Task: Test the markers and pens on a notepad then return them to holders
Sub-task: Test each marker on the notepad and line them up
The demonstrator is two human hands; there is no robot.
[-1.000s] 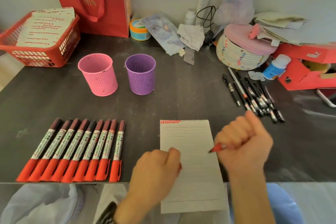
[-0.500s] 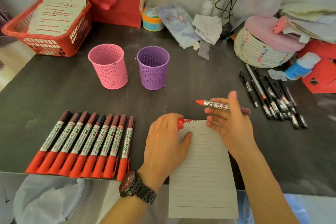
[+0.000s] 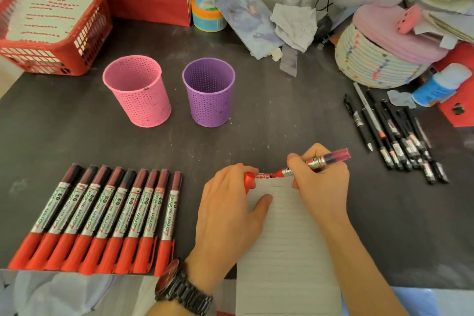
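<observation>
The right hand [image 3: 320, 185] keeps its grip pinched round an uncapped red-and-silver marker [image 3: 316, 161]. The marker's long axis runs left to right, and its tip touches the far edge of the white lined notepad [image 3: 287, 238] on the dark worktop [image 3: 269, 115]. Just left of the tip, the left hand [image 3: 225, 213] pins the pad and pinches the red cap [image 3: 248, 181], so it is the nearer hand for recapping.

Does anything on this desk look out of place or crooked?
The notepad hangs past the table's front edge, its near end unsupported; the left hand, pinching a red cap, pins it while the right hand writes with the marker.
</observation>
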